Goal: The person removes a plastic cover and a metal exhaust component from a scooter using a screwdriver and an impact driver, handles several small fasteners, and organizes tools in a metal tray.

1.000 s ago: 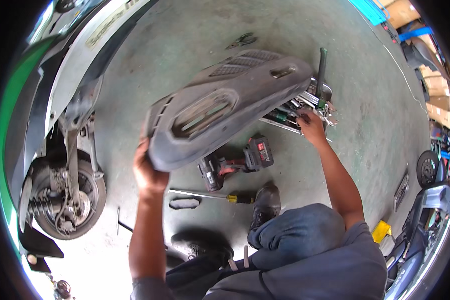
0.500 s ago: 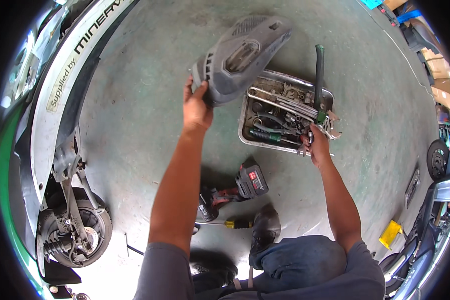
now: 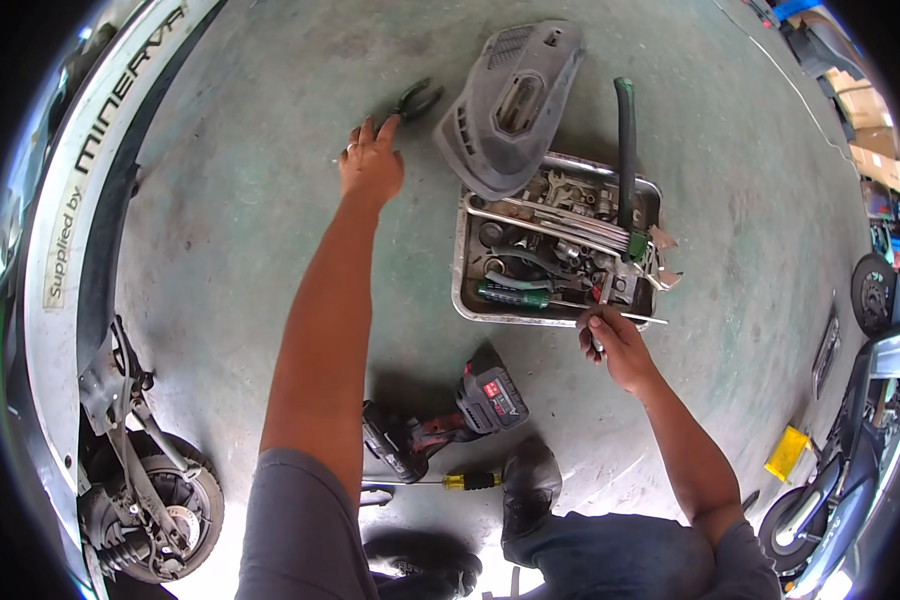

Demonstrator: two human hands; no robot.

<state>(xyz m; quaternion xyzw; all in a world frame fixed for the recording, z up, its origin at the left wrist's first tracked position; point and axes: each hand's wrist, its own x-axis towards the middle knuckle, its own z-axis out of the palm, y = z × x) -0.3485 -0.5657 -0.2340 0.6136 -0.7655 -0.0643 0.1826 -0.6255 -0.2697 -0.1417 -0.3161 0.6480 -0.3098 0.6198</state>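
My left hand (image 3: 373,165) is open, fingers stretched over the floor. Its fingertips are at the near end of dark-handled pliers (image 3: 417,100); I cannot tell whether they touch. My right hand (image 3: 618,348) is closed around a small metal piece, mostly hidden by the fingers, at the near edge of a metal tray (image 3: 459,270). In the tray lie a green-handled screwdriver (image 3: 515,294), long wrenches (image 3: 560,222) and several loose tools. A dark-handled hammer (image 3: 625,150) sticks out past its far side. A scuffed grey plastic cover (image 3: 515,110) overlaps the tray's far left corner.
A cordless power tool (image 3: 440,425) lies near my feet, beside a yellow-handled screwdriver (image 3: 470,481). To the left stand a white vehicle panel (image 3: 60,250) and a wheel (image 3: 185,510). Parked motorcycles (image 3: 840,480) and a yellow object (image 3: 787,453) are at the right.
My left hand has let go of the grey cover and moved left to the pliers, which now show. The cover rests lower, turned more upright. My right hand has drawn back toward me from the tray.
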